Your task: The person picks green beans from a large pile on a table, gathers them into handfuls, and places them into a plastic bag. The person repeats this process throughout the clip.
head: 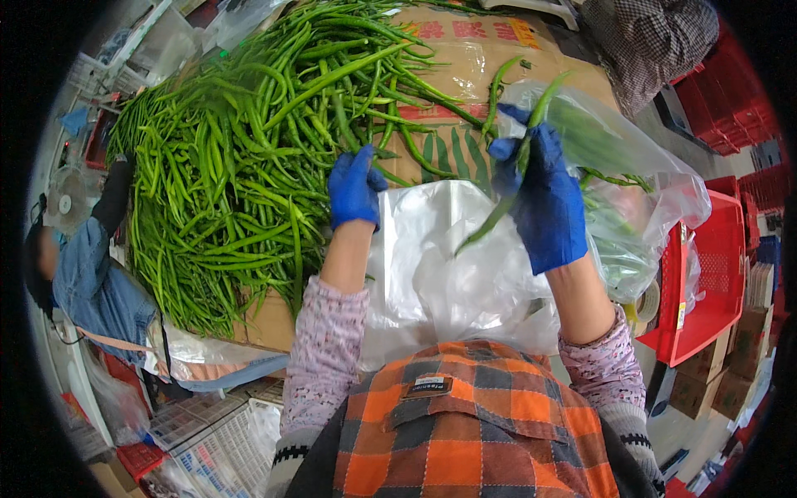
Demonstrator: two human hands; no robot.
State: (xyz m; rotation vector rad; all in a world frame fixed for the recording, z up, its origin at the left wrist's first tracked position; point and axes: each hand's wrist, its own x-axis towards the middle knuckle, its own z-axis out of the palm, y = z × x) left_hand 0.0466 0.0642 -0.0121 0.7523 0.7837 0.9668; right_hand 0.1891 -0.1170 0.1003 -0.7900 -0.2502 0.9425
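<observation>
Long green chili peppers (230, 187) lie in a large heap on flattened cardboard (461, 62), left of and beyond my hands. My left hand (356, 190), in a blue glove, is at the right edge of the heap with its fingers bent at a pepper; how firmly it grips cannot be told. My right hand (548, 193), also blue-gloved, holds a long green pepper (492, 227) upright at a slant, its lower end pointing toward me. Clear plastic bags (436, 249) lie flat between my forearms. Right of my right hand is a clear plastic bag (660, 168) with green peppers inside.
A red plastic crate (716, 280) stands at the right, beside a roll of tape (649, 302). A person in a denim top (103, 274) is at the heap's left side. Another person's checkered sleeve (654, 43) shows at the upper right. Cardboard boxes (703, 373) stand at the lower right.
</observation>
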